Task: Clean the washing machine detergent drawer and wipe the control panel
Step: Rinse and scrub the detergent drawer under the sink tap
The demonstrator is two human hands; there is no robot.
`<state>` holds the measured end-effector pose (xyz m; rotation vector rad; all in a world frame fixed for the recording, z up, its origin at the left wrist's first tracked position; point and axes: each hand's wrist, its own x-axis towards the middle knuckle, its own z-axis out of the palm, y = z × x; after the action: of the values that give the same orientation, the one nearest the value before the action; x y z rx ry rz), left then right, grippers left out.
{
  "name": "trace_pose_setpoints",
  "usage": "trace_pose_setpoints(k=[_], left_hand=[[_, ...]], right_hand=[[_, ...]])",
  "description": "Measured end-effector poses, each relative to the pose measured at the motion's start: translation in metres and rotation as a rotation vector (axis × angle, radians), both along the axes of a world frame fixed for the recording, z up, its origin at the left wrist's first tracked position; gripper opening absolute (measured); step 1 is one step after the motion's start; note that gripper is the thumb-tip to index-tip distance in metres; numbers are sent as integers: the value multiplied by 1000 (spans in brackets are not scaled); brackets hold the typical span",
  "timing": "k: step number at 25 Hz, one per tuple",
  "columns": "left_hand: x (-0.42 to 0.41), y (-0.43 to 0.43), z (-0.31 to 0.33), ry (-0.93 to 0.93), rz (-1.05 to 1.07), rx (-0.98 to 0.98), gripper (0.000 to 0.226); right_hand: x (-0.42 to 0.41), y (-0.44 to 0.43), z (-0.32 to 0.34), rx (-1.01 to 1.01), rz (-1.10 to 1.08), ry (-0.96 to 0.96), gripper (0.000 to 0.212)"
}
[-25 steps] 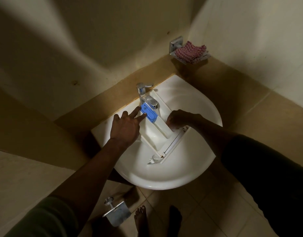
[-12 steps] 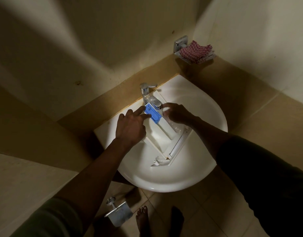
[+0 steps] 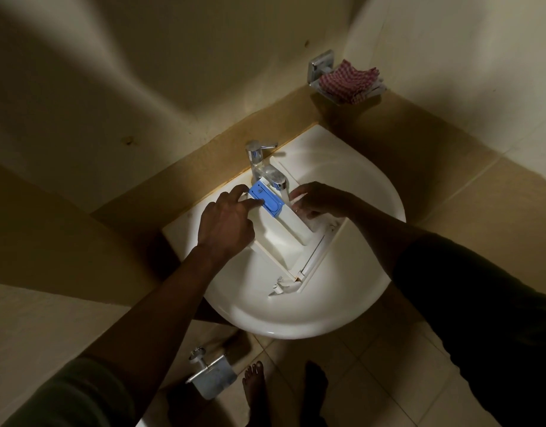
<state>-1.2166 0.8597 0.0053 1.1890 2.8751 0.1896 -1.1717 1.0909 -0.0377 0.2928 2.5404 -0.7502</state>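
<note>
A white detergent drawer [image 3: 284, 241] lies slanted in the sink [image 3: 358, 291], its far end under the tap [image 3: 267, 171]. A blue insert [image 3: 265, 198] sits at that far end. My left hand [image 3: 225, 224] is on the drawer's left side, with a finger and the thumb pinching the wall next to the blue insert. My right hand [image 3: 319, 200] is at the drawer's right side close to the spout, fingers curled over the right wall into the compartment. A pale stream seems to fall from the spout between my hands.
A red checked cloth [image 3: 347, 80] lies in a metal wall holder in the corner, above and right of the sink. A metal fitting [image 3: 211, 377] sticks out from the wall below the sink. My bare feet [image 3: 256, 392] stand on the tiled floor.
My right hand slid along the drawer's right side from its near part up to the tap. My left hand's straight fingers on the blue insert closed onto the drawer's left wall.
</note>
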Motion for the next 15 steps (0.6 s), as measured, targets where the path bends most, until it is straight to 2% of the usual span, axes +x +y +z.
trace_pose_setpoints(k=[2,5,7,11,13,15], left_hand=[[1,0,-1,15,-11,-7,53],[-1,-6,-4,63,-29,-3,50],[0,-9,-8,109,-66,2,49],[-1,-7,-8,129,-86,-1,47],[0,-7,-6,120,-78,0,46],[3,-6,-6,122,-83,-4,47]], right_hand=[[4,-8,8,-67,-8,-73,27],[6,-2,11,-31,-56,-239,12],[3,3,11,-11,-149,-237,14],[3,-13,3,25,-78,-370,13],[3,-10,-2,48,-56,-337,11],[-5,-5,-8,98,-61,-205,37]])
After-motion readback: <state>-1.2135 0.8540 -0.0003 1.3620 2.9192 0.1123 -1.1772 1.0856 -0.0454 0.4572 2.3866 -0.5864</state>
